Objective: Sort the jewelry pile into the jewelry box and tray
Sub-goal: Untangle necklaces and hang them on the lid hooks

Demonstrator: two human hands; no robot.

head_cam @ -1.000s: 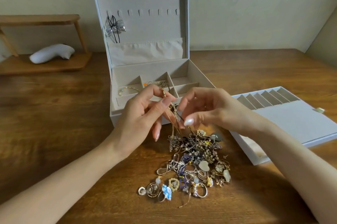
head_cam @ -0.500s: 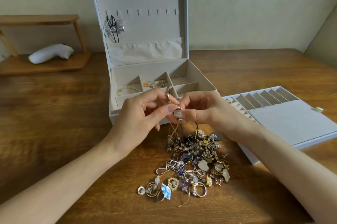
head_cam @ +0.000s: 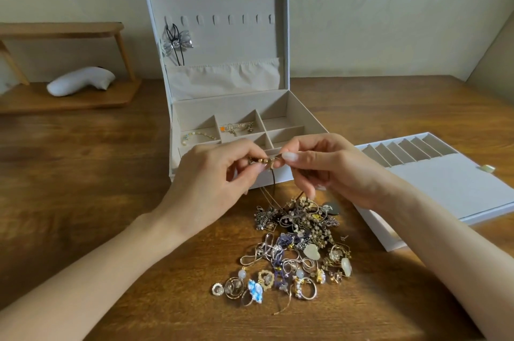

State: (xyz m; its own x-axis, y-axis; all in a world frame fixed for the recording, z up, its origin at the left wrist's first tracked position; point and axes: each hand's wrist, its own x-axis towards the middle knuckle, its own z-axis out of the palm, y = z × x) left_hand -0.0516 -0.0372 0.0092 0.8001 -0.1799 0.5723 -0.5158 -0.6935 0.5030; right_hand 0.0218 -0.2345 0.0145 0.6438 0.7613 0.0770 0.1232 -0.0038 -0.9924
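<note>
Wooden table | 1 jewelry box, open | 1 tray | 1 jewelry pile | left hand, right hand: raised, fingertips pinching 1 beaded chain

1. A brown wooden table with visible grain carries everything.
2. An open, pale grey, fabric-lined jewelry box stands on it, its lid upright.
3. In front of the box, nearer the person, lies a tangled pile of gold, silver and beaded jewelry.
4. Right of the box, near it, rests a flat pale grey tray with slotted compartments.
5. Left of the box, well apart, stands a small light-wood shelf rack.
</note>
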